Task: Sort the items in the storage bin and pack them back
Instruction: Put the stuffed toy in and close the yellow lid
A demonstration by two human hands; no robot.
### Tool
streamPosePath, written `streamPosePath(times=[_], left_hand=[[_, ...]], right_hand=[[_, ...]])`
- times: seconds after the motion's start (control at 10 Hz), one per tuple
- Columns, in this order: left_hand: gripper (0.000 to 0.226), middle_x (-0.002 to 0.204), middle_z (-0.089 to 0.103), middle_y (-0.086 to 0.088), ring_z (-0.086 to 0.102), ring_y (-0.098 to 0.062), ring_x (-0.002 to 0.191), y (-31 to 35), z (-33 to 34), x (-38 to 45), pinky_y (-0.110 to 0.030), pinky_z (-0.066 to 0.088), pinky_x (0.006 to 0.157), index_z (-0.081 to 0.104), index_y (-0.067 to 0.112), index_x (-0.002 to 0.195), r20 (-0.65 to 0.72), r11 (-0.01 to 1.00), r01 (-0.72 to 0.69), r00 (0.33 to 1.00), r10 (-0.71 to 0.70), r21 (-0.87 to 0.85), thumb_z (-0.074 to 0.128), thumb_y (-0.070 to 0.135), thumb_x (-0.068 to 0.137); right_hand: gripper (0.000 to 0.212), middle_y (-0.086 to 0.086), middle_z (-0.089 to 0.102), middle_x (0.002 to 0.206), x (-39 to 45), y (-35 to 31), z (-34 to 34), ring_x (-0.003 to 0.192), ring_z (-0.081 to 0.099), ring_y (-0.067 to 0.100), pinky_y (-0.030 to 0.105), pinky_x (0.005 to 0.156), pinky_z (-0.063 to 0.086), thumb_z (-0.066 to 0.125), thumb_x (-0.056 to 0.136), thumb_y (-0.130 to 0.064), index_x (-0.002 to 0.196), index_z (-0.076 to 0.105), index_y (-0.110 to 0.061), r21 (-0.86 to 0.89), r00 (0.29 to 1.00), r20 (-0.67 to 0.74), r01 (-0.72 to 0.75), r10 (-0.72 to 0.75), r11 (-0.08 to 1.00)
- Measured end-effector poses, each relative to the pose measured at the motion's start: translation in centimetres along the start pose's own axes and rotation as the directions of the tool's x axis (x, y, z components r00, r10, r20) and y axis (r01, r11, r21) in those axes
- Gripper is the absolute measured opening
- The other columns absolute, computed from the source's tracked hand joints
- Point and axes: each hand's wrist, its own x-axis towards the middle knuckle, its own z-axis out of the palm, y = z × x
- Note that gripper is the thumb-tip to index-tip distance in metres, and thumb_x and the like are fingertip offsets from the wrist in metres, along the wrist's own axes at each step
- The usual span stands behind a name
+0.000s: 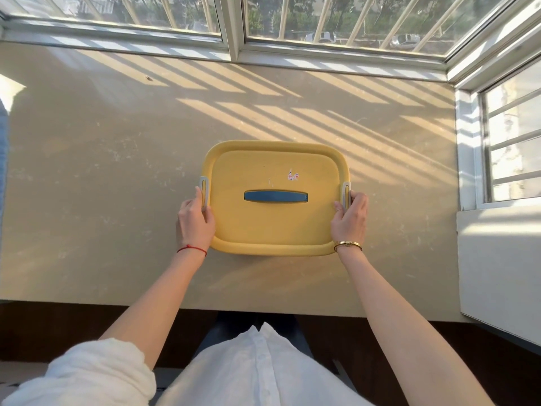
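Observation:
A yellow storage bin [275, 227] stands on the beige counter [117, 171], its lid on. The lid carries a blue handle [275, 196] in the middle and a small torn sticker [292, 175] above it. A grey latch [204, 191] sits on the left side and another grey latch [346, 192] on the right. My left hand [194, 221] grips the bin's left side at the latch, thumb on the lid edge. My right hand [349, 219] grips the right side at its latch. The contents are hidden under the lid.
Windows [322, 22] with bars run along the back and the right side [512, 142]. A white ledge [497, 265] rises at the right. The counter's front edge [146, 301] lies near my body. A small speck [148, 78] lies far left on the counter.

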Motion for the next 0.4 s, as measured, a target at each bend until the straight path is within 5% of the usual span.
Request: streamPosePath(times=[0.3, 0.4], left_hand=[[0.065, 0.120, 0.057, -0.018, 0.050, -0.031, 0.115, 0.6, -2.3, 0.1, -0.043, 0.047, 0.087, 0.027, 0.004, 0.149, 0.184, 0.987, -0.106, 0.979, 0.083, 0.122, 0.057, 0.012, 0.092], [0.057, 0.125, 0.059, -0.018, 0.052, -0.033, 0.119, 1.3, -4.4, 0.0, -0.048, 0.048, 0.092, 0.043, 0.004, 0.141, 0.081, 0.970, -0.235, 0.970, 0.231, 0.054, 0.062, 0.010, 0.088]], right_hand=[[0.036, 0.016, 0.057, 0.120, 0.2, -1.4, -2.5, 0.112, 0.049, 0.035, 0.041, 0.091, 0.042, 0.061, 0.092, -0.018, 0.122, 0.051, 0.000, -0.079, 0.992, 0.110, -0.055, 0.064, 0.995], [0.039, 0.016, 0.057, 0.124, 0.4, -2.7, -4.8, 0.116, 0.048, 0.035, 0.043, 0.097, 0.040, 0.057, 0.094, -0.022, 0.128, 0.052, -0.003, -0.099, 0.996, 0.085, -0.013, 0.022, 0.995]])
